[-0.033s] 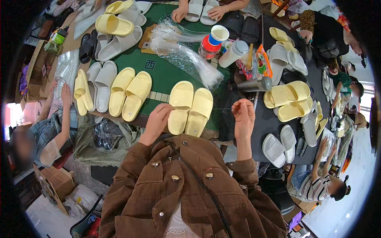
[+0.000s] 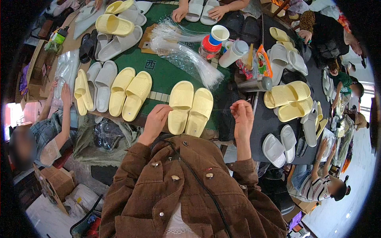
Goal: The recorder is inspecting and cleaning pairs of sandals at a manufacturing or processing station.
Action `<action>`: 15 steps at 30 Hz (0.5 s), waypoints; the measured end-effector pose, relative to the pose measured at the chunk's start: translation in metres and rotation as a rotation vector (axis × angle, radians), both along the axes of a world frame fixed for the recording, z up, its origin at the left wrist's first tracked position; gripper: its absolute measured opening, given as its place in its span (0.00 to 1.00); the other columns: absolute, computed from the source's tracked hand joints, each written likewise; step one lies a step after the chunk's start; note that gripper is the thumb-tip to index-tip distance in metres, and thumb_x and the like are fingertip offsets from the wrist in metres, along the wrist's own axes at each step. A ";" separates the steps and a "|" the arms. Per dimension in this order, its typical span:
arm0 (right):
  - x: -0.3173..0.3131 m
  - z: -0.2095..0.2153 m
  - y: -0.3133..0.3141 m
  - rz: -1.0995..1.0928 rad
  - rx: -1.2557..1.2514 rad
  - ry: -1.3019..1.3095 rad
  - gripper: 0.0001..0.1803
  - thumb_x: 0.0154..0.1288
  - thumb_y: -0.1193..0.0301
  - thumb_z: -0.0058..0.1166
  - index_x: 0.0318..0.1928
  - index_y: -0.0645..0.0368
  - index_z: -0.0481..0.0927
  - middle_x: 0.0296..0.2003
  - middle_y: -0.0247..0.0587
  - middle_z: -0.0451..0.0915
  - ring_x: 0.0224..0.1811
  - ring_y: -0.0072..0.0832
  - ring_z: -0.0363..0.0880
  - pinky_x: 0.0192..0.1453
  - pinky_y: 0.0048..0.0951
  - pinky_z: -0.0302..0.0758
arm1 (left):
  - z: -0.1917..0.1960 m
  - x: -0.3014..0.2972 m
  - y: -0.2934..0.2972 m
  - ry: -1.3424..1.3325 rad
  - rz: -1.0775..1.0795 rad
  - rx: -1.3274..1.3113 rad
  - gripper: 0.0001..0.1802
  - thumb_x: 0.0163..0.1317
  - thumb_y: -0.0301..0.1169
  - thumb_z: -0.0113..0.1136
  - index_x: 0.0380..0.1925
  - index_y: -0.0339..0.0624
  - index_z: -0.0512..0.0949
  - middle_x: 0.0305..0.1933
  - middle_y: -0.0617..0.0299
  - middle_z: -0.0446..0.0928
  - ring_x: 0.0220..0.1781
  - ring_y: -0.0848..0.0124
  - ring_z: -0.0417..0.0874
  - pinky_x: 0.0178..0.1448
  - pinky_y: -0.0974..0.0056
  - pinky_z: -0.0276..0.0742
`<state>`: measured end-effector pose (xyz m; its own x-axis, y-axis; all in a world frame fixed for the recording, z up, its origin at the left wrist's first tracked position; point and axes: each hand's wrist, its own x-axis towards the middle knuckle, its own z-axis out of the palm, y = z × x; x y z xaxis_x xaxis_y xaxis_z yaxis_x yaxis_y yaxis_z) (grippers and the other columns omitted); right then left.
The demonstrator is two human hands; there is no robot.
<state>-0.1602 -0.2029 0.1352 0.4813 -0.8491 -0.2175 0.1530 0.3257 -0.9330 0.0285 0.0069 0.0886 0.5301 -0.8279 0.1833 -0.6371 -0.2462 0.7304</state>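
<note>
A pair of pale yellow slide slippers (image 2: 184, 109) lies side by side at the table's near edge, in front of me. My left hand (image 2: 158, 121) is at the left slipper's outer side, its thumb and fingertips pinched together. Off to the right, clear of the slippers, my right hand (image 2: 243, 117) is raised with its fingertips closed in a pinch. A thin clear strand (image 2: 223, 109) runs between the two hands across the pair. Beyond the slippers lies a loose bundle of clear plastic strands (image 2: 186, 49).
More yellow slippers (image 2: 137, 95) and grey slippers (image 2: 105, 85) stand to the left. At the right are a grey flask (image 2: 254, 84), a white bottle (image 2: 234, 53), a stacked paper cup (image 2: 218, 35) and a dark table (image 2: 274, 123) bearing slippers. Other people sit around; a co-worker's hands (image 2: 216, 12) touch grey slippers opposite.
</note>
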 end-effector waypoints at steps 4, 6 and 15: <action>-0.014 -0.048 0.008 0.119 0.050 0.243 0.10 0.66 0.68 0.45 0.36 0.61 0.76 0.29 0.30 0.75 0.30 0.17 0.73 0.35 0.17 0.67 | -0.025 0.000 0.014 -0.040 -0.085 0.032 0.07 0.51 0.20 0.53 0.32 0.38 0.74 0.35 0.56 0.74 0.40 0.58 0.75 0.42 0.61 0.73; -0.017 -0.066 0.014 0.180 0.057 0.321 0.09 0.64 0.72 0.45 0.41 0.62 0.73 0.27 0.33 0.75 0.28 0.19 0.74 0.32 0.18 0.69 | -0.041 -0.006 0.019 -0.014 -0.113 0.039 0.06 0.51 0.22 0.54 0.32 0.38 0.74 0.35 0.56 0.74 0.39 0.57 0.75 0.42 0.60 0.73; -0.018 -0.130 0.052 0.803 -0.197 0.602 0.08 0.59 0.77 0.44 0.38 0.66 0.73 0.24 0.45 0.77 0.23 0.24 0.78 0.27 0.25 0.74 | -0.087 -0.023 0.019 0.086 -0.375 0.304 0.07 0.55 0.29 0.52 0.32 0.39 0.73 0.33 0.53 0.73 0.39 0.56 0.75 0.41 0.58 0.73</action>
<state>-0.1781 -0.1507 0.0056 0.7812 -0.3705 -0.5024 -0.5544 -0.0417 -0.8312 0.0059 0.0258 0.0015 0.1878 -0.9738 -0.1280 -0.6628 -0.2219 0.7151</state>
